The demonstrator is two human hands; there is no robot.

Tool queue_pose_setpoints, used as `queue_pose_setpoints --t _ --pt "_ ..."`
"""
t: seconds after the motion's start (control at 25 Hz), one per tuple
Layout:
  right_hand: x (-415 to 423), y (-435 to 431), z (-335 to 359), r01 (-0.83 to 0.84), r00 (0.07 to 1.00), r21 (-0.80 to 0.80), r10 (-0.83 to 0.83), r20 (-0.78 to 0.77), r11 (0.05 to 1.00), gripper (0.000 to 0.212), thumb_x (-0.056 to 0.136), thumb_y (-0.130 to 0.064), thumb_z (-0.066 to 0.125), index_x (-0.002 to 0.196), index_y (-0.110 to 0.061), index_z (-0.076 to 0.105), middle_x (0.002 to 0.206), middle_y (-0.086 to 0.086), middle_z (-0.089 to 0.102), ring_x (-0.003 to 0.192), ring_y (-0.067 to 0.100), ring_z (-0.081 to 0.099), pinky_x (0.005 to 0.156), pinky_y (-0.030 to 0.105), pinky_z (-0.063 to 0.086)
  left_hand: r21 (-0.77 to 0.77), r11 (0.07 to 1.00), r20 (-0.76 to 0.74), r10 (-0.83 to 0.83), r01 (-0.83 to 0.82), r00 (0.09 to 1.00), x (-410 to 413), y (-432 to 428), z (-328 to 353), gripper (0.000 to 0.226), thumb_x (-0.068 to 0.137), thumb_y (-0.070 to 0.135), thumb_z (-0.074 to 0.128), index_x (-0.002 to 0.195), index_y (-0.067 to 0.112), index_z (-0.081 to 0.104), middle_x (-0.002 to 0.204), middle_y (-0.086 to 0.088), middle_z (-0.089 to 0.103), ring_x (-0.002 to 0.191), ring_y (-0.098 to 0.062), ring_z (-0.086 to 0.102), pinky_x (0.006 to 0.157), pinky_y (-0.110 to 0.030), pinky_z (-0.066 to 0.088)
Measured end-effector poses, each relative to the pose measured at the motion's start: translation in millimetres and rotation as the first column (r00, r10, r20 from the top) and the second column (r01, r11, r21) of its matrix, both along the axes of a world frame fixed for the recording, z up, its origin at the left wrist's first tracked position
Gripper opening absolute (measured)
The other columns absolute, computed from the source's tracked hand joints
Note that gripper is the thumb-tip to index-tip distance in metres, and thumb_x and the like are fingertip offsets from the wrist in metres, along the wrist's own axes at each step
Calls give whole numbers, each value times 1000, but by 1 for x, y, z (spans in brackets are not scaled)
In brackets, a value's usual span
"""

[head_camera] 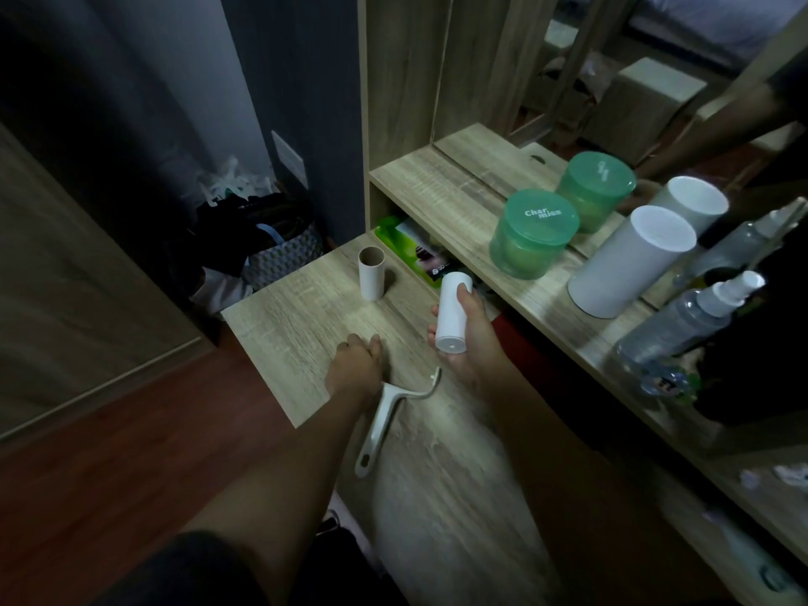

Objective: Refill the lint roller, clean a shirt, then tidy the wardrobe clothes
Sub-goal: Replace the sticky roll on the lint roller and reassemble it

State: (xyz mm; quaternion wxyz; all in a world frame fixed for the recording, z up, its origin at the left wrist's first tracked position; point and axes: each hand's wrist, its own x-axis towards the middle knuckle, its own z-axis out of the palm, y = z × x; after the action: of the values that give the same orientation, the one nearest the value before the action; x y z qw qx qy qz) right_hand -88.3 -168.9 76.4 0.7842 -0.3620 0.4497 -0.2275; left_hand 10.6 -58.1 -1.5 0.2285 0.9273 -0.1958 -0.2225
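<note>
The only writing that could be read was "Char miss", in white letters on the lid of a green jar point(531, 234). The jar stood on the upper shelf point(446, 190), against the mirror point(568, 80). Its wall was half clear, but what was inside could not be told. Just right of it stood a white tube point(625, 264) with a closed top, so its contents were hidden. Nearer and further right stood a clear spray bottle point(682, 321) with a white head; the label low on it was too blurred to read. Under the shelf lay a green pack point(411, 242) with small print that could not be read with certainty.

On the desk point(306, 325), at the far left, an empty core point(371, 273) stood upright, open at the top and hollow. The right hand point(463, 338) held a white roll point(452, 314) above the desk, with the fingers wrapped around it and its flat end turned toward the camera. The white handle point(380, 424) lay on the desk near the front edge, bare, between the two forearms. The left hand point(356, 360) lay knuckles up at its far end. Whether the fingers gripped the handle or only rested there could not be told.

On the floor at the far left, a basket point(280, 255) held dark clothes.
</note>
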Motion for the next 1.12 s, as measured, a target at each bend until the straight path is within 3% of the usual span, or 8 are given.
queue_pose_setpoints --t 0.08,0.2,0.32,0.44,0.56,0.68,0.84,1.12 --pt "1 1 2 5 1000 15 -5 17 1000 53 94 -39 48 140 -19 32 88 9 57 65 21 56 47 24 52 -7 1000 59 30 -29 998 -1 0 8 53 95 51 34 116 5 49 117 -18 52 108 -35 52 85 -42 42" --pt "2 2 8 48 995 34 -51 82 998 54 95 -36 49 142 -22 29 92 12 55 70 22 56 49 26 53 -340 940 139 57 -6 989 1 -4 24 34 95 33 48 102 2 56 103 -18 54 93 -31 54 82 -40 44" --pt "6 4 14 137 970 85 -151 189 987 50 95 -29 49 141 -27 29 112 17 47 81 26 55 56 32 54 -588 804 73 -54 87 996 -5 -6 44 23 93 22 53 84 3 61 82 -12 59 74 -23 54 73 -41 47" --pt "11 9 16 165 929 143 -203 310 976 48 97 -18 45 141 -25 29 121 16 42 88 26 53 63 38 50 -712 699 -59 -155 67 986 -15 -4 57 30 88 38 53 84 12 64 79 -3 64 74 -19 59 70 -37 49" --pt "19 16 12 198 926 125 -227 301 972 49 97 -14 44 140 -27 25 127 20 41 102 33 54 79 51 52 -760 650 -183 -188 -18 965 -21 1 63 38 79 51 58 89 15 65 83 0 67 79 -18 63 71 -30 51" --pt "25 24 7 288 914 144 -317 253 947 52 95 -11 49 137 -27 23 137 22 35 116 41 48 92 67 41 -751 660 -185 -186 -17 965 -19 8 63 31 72 38 76 97 22 65 94 5 68 85 -8 63 72 -21 53" --pt "27 36 4 316 900 172 -352 258 933 54 94 -7 50 137 -22 20 135 21 34 115 39 49 96 63 41 -755 655 -196 -161 -44 967 -9 18 61 31 73 26 80 100 33 65 103 1 68 91 -11 65 81 -26 54" --pt "29 42 6 292 904 190 -335 267 937 56 94 -7 50 139 -22 20 138 22 36 113 35 51 93 53 47 -748 659 -259 -184 -77 948 -1 27 63 45 76 18 77 118 9 65 104 -9 66 95 -14 65 90 -31 53"
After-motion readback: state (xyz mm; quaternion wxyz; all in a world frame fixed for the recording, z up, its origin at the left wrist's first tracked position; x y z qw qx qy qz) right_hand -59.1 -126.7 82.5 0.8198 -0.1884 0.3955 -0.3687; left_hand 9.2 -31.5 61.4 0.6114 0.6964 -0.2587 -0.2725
